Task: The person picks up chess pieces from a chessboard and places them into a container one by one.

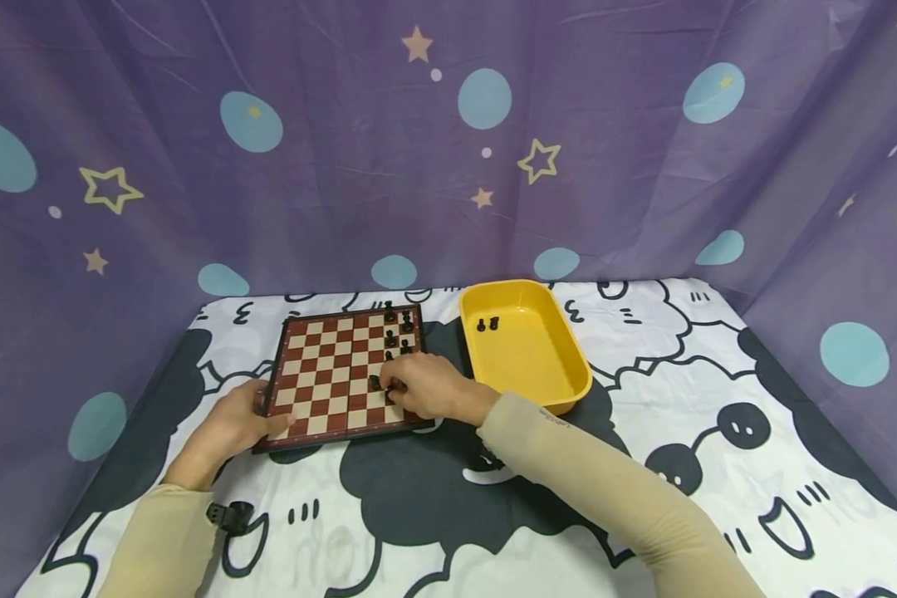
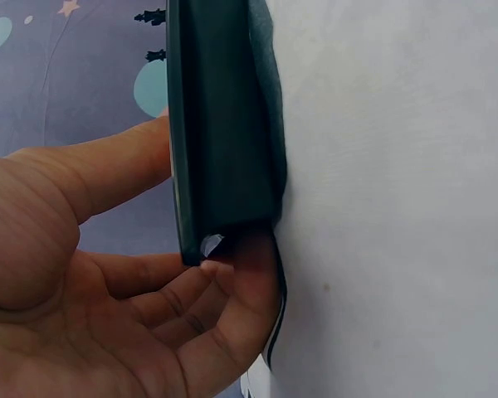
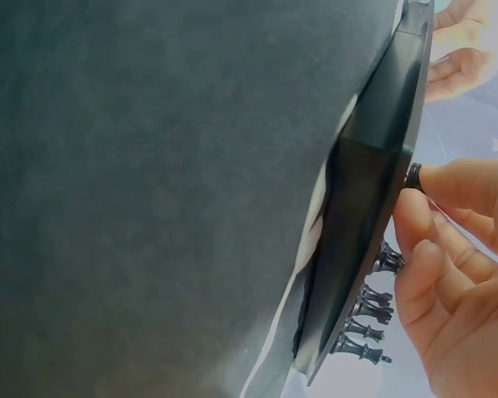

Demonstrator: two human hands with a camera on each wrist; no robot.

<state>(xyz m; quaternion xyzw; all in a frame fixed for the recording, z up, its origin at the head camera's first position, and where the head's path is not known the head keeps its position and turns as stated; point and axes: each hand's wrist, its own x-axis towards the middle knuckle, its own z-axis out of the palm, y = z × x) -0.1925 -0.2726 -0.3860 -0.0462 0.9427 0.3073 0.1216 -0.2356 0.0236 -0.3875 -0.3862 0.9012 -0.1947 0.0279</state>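
On the chessboard (image 1: 317,363), right hand (image 1: 432,387) pinches a dark piece (image 3: 412,177) near the right side while left hand (image 1: 227,425) grips its left edge, so a sloppy knuckle could topple the neighbouring chessmen (image 1: 391,339).

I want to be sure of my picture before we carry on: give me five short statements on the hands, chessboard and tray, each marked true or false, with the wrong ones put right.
1. The left hand holds the chessboard at its edge. True.
2. The yellow tray stands left of the chessboard. False: it stands to the right.
3. Two black chess pieces are in the yellow tray. True.
4. The right hand is inside the yellow tray. False: it is over the chessboard's right half, pinching a black chess piece.
5. The chessboard is folded shut. False: it lies open.
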